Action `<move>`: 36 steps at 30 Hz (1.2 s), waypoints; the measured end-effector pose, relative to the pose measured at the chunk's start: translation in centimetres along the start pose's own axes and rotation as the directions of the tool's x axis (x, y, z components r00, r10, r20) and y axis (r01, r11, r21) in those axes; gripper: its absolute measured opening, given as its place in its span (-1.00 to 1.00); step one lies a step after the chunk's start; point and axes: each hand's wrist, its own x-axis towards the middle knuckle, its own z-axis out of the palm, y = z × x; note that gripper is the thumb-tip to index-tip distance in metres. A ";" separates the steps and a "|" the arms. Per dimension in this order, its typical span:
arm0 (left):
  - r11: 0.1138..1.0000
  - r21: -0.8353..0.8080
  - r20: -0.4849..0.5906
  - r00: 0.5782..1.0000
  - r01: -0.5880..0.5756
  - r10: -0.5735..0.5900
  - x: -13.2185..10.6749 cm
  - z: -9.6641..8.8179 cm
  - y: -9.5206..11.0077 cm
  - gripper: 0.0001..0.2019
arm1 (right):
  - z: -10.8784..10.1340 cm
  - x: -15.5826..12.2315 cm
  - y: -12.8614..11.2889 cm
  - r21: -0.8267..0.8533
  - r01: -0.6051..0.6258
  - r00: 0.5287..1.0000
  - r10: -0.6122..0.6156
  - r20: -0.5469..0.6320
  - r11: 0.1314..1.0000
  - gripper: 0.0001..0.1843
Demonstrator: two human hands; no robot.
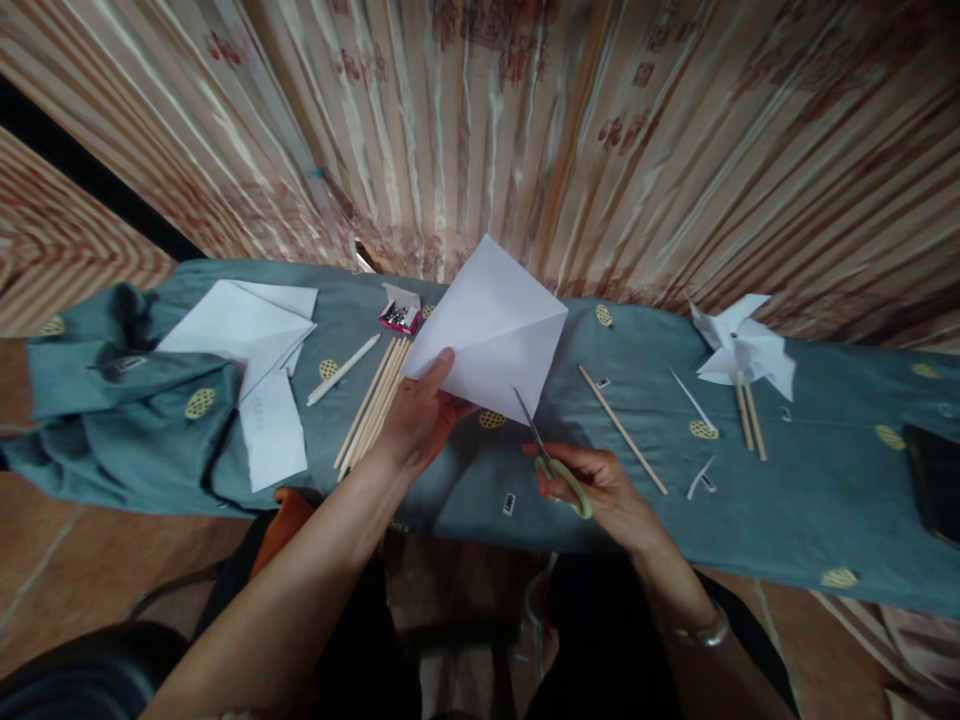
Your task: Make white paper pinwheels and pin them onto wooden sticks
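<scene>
Several folded white papers (232,330) spread across the far left here, a marked slip of paper (274,435) lying near them, then a white pen (343,370) on a slant, and a bundle of wooden sticks (377,400) with a small open box (400,312) of shiny bits just beyond. Right beside the sticks comes the left hand (424,415), closed on the left side of a creased white sheet (499,330), thumb on top, and that sheet is up in the middle, covering the cloth behind it. In from the right, the right hand (600,480) has its fingers wrapped round the green handles of the scissors (549,462), blade over the sheet's near corner! Farther right, a lone stick (622,430) on a diagonal, a long paper strip (694,400), a shorter paper scrap (703,475) nearer, and at the far side a white pinwheel (739,345) with two short sticks (752,420) at its near edge. Under it all runs a grey-green cloth (825,480) with yellow motifs, rumpled at the left; a pleated curtain (480,150) fills the far side, tiled floor (37,560) below. The left fingertips are hidden under the sheet, the blades' opening can't be told, the slip's marks are too faint to read, and a dark object (930,480) is cut off at the right edge.
</scene>
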 end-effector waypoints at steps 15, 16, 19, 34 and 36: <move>0.998 0.049 -0.007 0.999 0.045 -0.044 -0.2 0.0 -0.5 -0.83 | 0.0 0.2 -0.1 -0.005 -0.011 1.000 0.011 -0.022 1.000 -0.43; 0.998 0.050 -0.006 0.999 0.043 -0.042 -0.2 -0.1 -0.5 -0.83 | 0.0 0.2 0.0 -0.003 -0.013 1.000 0.013 -0.021 1.000 -0.43; 0.998 0.056 0.001 0.999 0.042 -0.042 -0.3 -0.1 -0.4 -0.83 | 0.0 0.2 0.2 -0.002 0.004 1.000 -0.004 -0.022 1.000 -0.45; 0.997 0.045 -0.013 0.998 0.059 -0.058 -0.3 0.0 -0.8 -0.82 | 0.2 0.3 0.0 0.060 -0.010 0.999 0.013 -0.042 0.998 -0.48; 0.996 0.047 -0.012 0.997 0.074 -0.073 -0.5 0.1 -1.1 -0.83 | 0.2 0.3 -0.1 0.059 -0.004 0.999 0.006 -0.041 0.998 -0.48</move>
